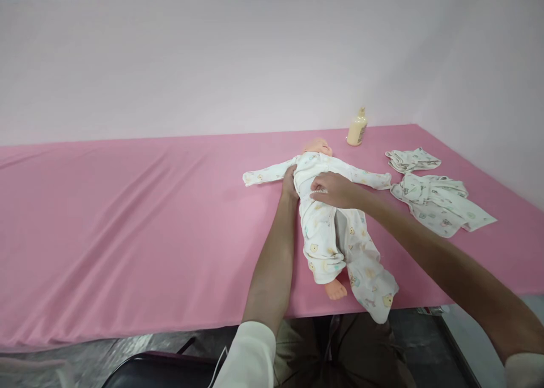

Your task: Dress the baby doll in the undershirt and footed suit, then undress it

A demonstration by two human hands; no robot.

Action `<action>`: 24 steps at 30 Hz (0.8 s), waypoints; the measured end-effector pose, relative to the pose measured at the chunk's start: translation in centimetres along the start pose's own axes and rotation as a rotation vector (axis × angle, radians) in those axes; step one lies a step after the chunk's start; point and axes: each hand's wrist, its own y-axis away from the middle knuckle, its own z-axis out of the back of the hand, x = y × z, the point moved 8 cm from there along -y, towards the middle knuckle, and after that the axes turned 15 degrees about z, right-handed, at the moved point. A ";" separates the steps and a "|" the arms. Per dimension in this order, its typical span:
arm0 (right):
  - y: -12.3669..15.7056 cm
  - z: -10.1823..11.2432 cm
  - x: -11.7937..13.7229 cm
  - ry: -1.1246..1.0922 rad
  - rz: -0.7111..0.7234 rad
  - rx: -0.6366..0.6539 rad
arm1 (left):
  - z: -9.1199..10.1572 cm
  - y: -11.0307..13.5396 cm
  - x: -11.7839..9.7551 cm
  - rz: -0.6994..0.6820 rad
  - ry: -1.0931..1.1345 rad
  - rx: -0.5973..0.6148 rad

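Note:
A baby doll (318, 146) lies on its back with its head toward the wall. It wears a white printed top (308, 167) and white printed trousers (321, 235). One foot sticks out of the left trouser leg; the right leg of the trousers hangs over the table's front edge. At the doll's left side, my left hand (290, 181) grips its torso, with the fingers partly hidden. My right hand (334, 188) is closed on the trousers' waistband, across the doll's belly.
On the pink-covered table (170, 235), a cream-coloured bottle (357, 128) stands near the wall (212, 65). To the doll's right lie a folded printed cloth (412, 159) and a loosely bunched printed garment (442, 201). A black chair (157, 370) is below the front edge.

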 end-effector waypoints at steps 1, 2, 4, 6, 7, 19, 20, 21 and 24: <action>-0.6 -0.5 0.4 0.075 0.015 0.047 | -0.2 0.1 0.2 0.027 -0.004 0.008; -1.2 -1.0 0.5 0.134 0.026 0.100 | -0.3 0.2 0.4 0.050 -0.009 0.015; -2.2 -2.0 0.4 0.166 0.022 0.204 | -0.6 0.5 0.5 0.066 -0.014 0.026; -2.9 -2.7 0.1 0.137 0.018 0.279 | -1.0 0.8 0.5 0.051 -0.018 0.044; -3.2 -2.8 -0.1 0.123 0.020 0.295 | -1.2 0.9 0.4 0.042 -0.023 0.054; -5.0 0.0 -2.5 0.351 -0.230 -0.075 | -1.0 0.6 0.3 0.015 0.023 0.011; -5.0 0.0 -2.7 0.365 -0.247 -0.095 | -1.0 0.6 0.4 0.031 0.030 0.008; -5.0 0.0 -2.7 0.373 -0.254 -0.109 | -1.0 0.6 0.5 0.041 0.036 0.006; -4.7 -0.3 -2.5 0.365 -0.221 -0.145 | -0.9 0.6 0.5 0.039 0.036 0.010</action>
